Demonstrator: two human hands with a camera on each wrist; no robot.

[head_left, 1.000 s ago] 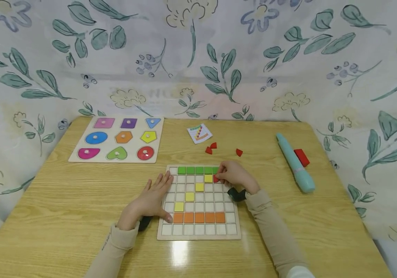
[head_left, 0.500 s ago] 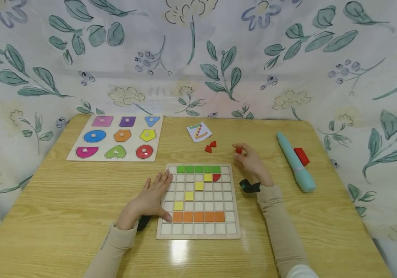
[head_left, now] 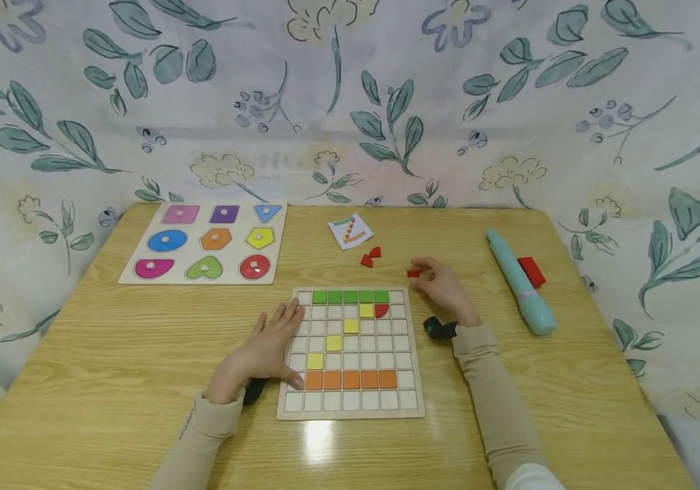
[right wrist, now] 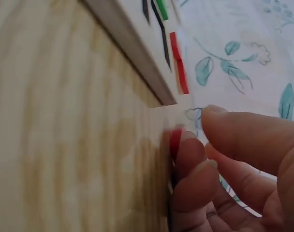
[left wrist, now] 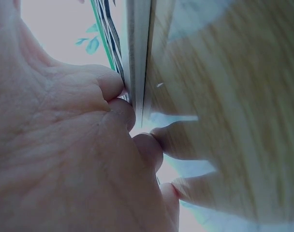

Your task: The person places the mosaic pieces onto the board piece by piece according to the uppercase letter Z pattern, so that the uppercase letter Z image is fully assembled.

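Observation:
My left hand point(head_left: 269, 347) lies spread over the left edge of a pale wooden grid board point(head_left: 413, 405), fingers on its rim. In the left wrist view the fingertips touch the board's side. The board carries a row of green squares point(head_left: 351, 297), a diagonal of yellow squares point(head_left: 334, 343), a row of orange squares point(head_left: 351, 380) and one red quarter-circle tile point(head_left: 381, 311) beside the top yellow one. Right of the board, my right hand point(head_left: 444, 289) has its fingertips at another red tile point(head_left: 413, 273) on the table. The right wrist view shows the thumb point(right wrist: 234, 126) apart from that tile.
Two red tiles point(head_left: 367, 260) lie behind the board, near a small pattern card point(head_left: 350, 232). A shape puzzle point(head_left: 280, 252) stands at the back left. At the right are a turquoise tapered object point(head_left: 520, 282) and a red block point(head_left: 532, 272).
My right hand has left the red tile on the board and moved right to a loose one. That tile has since shifted slightly left and nearer. My left hand stays put.

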